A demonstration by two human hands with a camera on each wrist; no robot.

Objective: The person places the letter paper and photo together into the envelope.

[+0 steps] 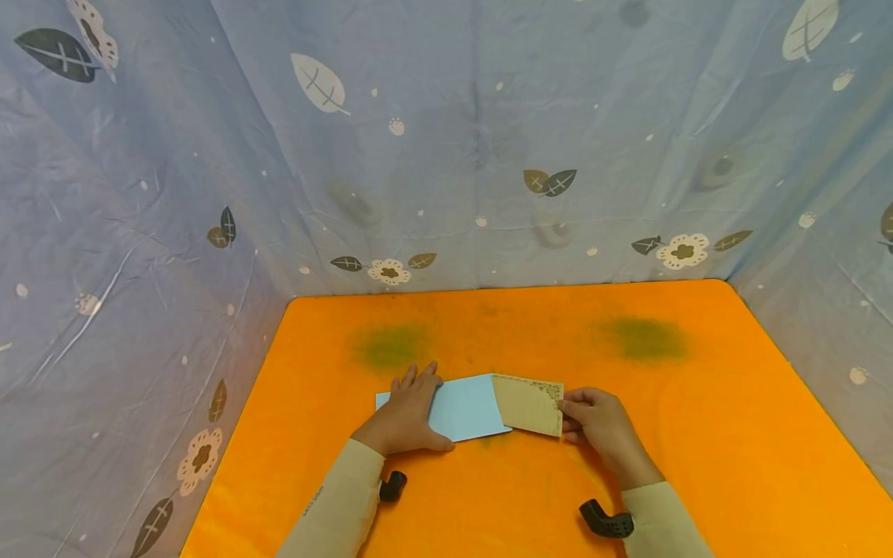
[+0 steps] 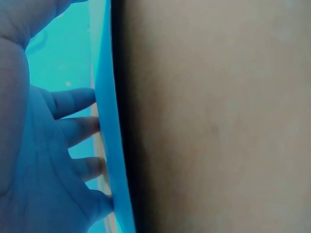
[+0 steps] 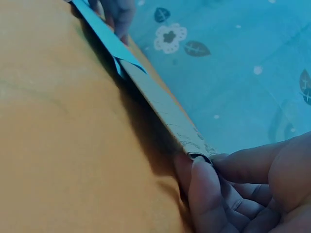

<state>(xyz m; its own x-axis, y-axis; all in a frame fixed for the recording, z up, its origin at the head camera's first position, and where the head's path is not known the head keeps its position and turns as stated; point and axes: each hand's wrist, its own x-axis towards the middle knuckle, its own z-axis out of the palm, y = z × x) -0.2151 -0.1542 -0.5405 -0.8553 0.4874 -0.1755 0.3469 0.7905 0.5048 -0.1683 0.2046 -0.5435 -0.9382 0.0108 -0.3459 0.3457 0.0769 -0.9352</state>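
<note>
A light blue envelope (image 1: 466,408) lies over the middle of the orange table, with a tan card (image 1: 528,405) partly inside its right end. The card shows a printed ornament at its far right corner. My left hand (image 1: 407,416) spans the envelope and grips it, thumb at the near edge and fingers by the far edge. In the left wrist view, the fingertips touch the envelope (image 2: 111,126). My right hand (image 1: 601,425) pinches the card's right edge. The right wrist view shows the card (image 3: 163,114) held slightly above the table; its inserted end is hidden.
The orange tabletop (image 1: 481,504) carries two greenish smudges toward the back. A blue-grey curtain (image 1: 474,155) with leaves and flowers hangs behind and at both sides. Black wrist mounts (image 1: 605,519) stick out near both cuffs.
</note>
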